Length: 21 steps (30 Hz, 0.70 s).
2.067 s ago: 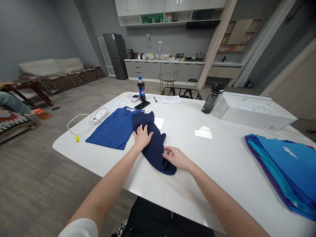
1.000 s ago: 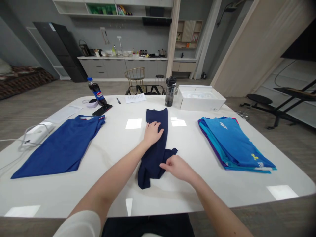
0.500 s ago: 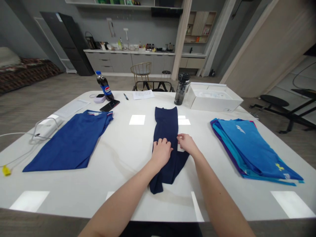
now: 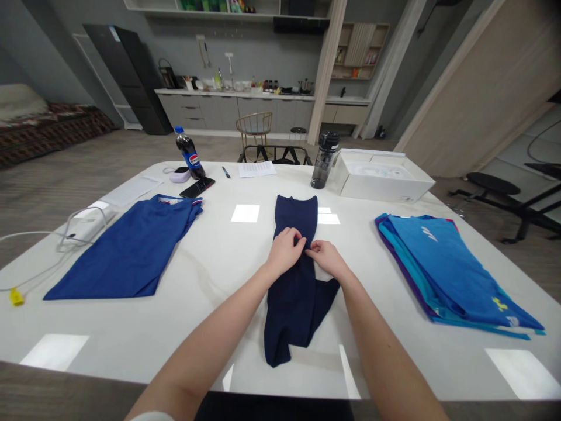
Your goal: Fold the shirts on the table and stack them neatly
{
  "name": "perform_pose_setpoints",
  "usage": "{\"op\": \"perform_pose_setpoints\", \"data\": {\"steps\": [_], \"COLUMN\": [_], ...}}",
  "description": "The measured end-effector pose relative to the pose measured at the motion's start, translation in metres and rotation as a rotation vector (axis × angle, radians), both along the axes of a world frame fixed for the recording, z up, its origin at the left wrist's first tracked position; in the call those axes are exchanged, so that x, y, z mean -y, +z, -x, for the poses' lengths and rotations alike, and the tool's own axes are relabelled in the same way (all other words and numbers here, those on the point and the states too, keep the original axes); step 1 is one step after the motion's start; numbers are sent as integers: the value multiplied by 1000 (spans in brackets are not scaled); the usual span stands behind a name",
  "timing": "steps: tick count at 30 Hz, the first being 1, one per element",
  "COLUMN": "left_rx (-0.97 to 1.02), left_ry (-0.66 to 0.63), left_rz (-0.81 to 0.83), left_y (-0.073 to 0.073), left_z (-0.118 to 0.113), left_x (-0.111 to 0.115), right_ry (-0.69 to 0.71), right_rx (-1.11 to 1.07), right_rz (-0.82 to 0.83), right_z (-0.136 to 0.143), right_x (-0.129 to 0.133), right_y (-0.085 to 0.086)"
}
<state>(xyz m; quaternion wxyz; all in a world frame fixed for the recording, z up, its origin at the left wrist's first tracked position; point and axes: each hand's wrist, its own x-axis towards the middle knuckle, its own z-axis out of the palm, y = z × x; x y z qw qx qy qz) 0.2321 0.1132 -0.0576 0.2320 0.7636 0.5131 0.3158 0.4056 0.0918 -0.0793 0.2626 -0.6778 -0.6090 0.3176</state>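
A narrow navy garment (image 4: 289, 310), folded lengthwise, lies in front of me on the white table (image 4: 210, 327). One flap of it angles out to the lower right; its exact kind is hard to tell. My left hand (image 4: 286, 248) rests on its upper half, fingers curled and pinching the cloth. Close beside it, my right hand (image 4: 326, 257) pinches the garment's right edge between thumb and fingertips. A flat-folded blue shirt (image 4: 131, 245) is off to the left. On the right lies a stack of folded blue, teal and purple shirts (image 4: 447, 263).
Toward the back stand a cola bottle (image 4: 188, 153), a dark water bottle (image 4: 324, 161) and a white box (image 4: 383, 178). A phone (image 4: 197, 187), a pen (image 4: 225, 172) and paper sheets (image 4: 257, 169) lie there. A white power strip (image 4: 87, 225) with cables is at the left.
My left hand has slid a little up the garment and its fingers have drawn together. My right hand has moved slightly left, closer to it. The garment's lower end sits a bit nearer me.
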Motion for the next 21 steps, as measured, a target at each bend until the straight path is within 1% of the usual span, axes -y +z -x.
{"op": "perform_pose_setpoints", "data": {"steps": [3,5,7,9,11,12,13,14,16,18,19,20,21], "left_rx": [-211,-352,-460,-503,-424,-323,-178,8,474,944,1122,1243,1297], "left_ry": [32,29,18,28,61,78,95,113,141,146,142,141,151], "left_rz": [-38,-2,34,52,75,99,131,171,287,443,527,607,666], "left_y": [4,5,3,-1,-2,-2,-1,1,6,9,10,10,8], "left_z": [-34,-55,-70,-78,-78,-76,-73,-67,-53,-33,-22,-10,3], "left_x": [-33,-53,-66,-72,-73,-74,-75,-76,-80,-85,-88,-91,-94], "right_ry": [74,97,120,174,236,250,244,217,130,55,30,11,-3], "right_rx": [-53,-75,-113,-182,-236,-241,-230,-210,-172,-156,-149,-140,-128], "right_rz": [-25,-18,35,116,164,164,149,123,63,21,11,5,1], "right_z": [1,1,0,-3,-6,-8,-9,-11,-11,-11,-10,-9,-9], "right_x": [0,2,6,9,11,11,11,10,7,5,4,3,3], "right_y": [5,9,13,17,20,21,21,20,18,17,17,17,17]}}
